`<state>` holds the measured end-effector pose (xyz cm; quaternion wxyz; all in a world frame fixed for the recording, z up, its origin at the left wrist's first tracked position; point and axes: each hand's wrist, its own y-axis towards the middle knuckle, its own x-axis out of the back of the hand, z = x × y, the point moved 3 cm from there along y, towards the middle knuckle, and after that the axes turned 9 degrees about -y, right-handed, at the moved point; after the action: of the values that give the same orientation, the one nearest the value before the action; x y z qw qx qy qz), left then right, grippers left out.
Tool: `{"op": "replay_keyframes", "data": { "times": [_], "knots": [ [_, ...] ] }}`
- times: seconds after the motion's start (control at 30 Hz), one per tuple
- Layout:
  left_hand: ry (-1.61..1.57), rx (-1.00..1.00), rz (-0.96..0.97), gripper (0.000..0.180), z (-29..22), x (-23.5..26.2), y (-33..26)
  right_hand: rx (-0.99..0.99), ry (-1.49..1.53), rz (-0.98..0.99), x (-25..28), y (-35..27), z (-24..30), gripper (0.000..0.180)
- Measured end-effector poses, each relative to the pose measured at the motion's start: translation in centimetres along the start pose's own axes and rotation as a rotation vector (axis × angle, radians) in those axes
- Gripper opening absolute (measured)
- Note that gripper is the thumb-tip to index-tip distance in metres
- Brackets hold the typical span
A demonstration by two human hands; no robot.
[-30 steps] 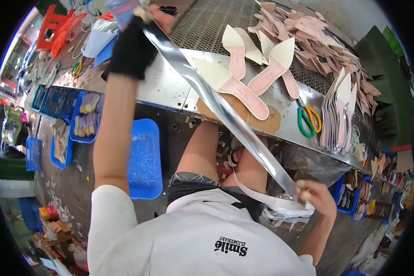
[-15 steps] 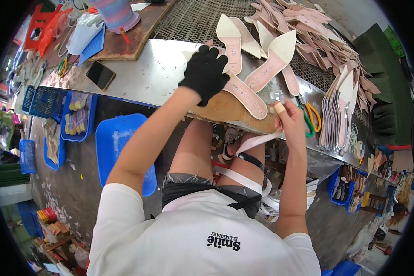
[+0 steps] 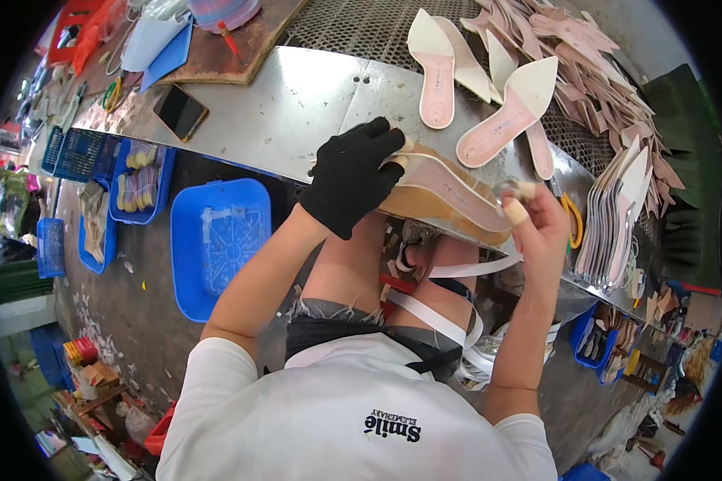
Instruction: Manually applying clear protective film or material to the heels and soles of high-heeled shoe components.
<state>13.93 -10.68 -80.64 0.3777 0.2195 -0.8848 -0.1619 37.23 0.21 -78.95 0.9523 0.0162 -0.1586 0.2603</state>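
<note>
In the head view, the left hand (image 3: 353, 178), in a black glove, is pressed flat with fingers spread over one end of a pink pointed insole (image 3: 449, 196) that lies on a round brown board (image 3: 425, 212) at the near edge of the metal workbench (image 3: 297, 112). The right hand (image 3: 533, 220), bare with taped fingertips, is pinched closed at the insole's other end on a white strip (image 3: 465, 268) that loops down over the person's lap. The insole looks light, thin and fairly stiff with some flex, so a flat palm at one end and a pinch at the rim seems the sound hold; the strip looks limp and likely to twist or slip. The glove covers the end of the insole, and the right fingers hide where strip meets edge. More insoles (image 3: 505, 120) lie farther back on the bench, and yellow-handled scissors (image 3: 573, 220) sit half hidden behind the right hand.
</note>
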Motion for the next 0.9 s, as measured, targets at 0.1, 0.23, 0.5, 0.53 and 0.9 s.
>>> {"op": "replay_keyframes", "data": {
  "times": [0.1, 0.23, 0.5, 0.53, 0.9],
  "knots": [
    [0.038, 0.003, 0.016, 0.028, 0.0, -0.4, 0.0, 0.094, 0.012, 0.11, -3.2, 1.8, 0.1, 0.01],
    [-0.004, -0.042, -0.006, 0.027, 0.8, -0.8, 0.0, 0.129, -0.1, 0.099, -5.9, 4.0, 0.5, 0.008],
    [-0.104, 0.02, 0.024, 0.022, 1.7, -1.3, 0.4, 0.239, -0.189, 0.098, -8.0, 5.8, -1.5, 0.013],
    [-0.097, 0.009, 0.005, 0.022, 1.7, -1.4, 0.5, 0.237, -0.19, 0.097, -8.1, 5.9, -1.4, 0.013],
    [-0.044, -0.089, -0.079, 0.024, 1.0, -2.5, 0.2, 0.612, -0.588, -0.051, -7.5, 4.3, -0.2, 0.015]
  ]
}}
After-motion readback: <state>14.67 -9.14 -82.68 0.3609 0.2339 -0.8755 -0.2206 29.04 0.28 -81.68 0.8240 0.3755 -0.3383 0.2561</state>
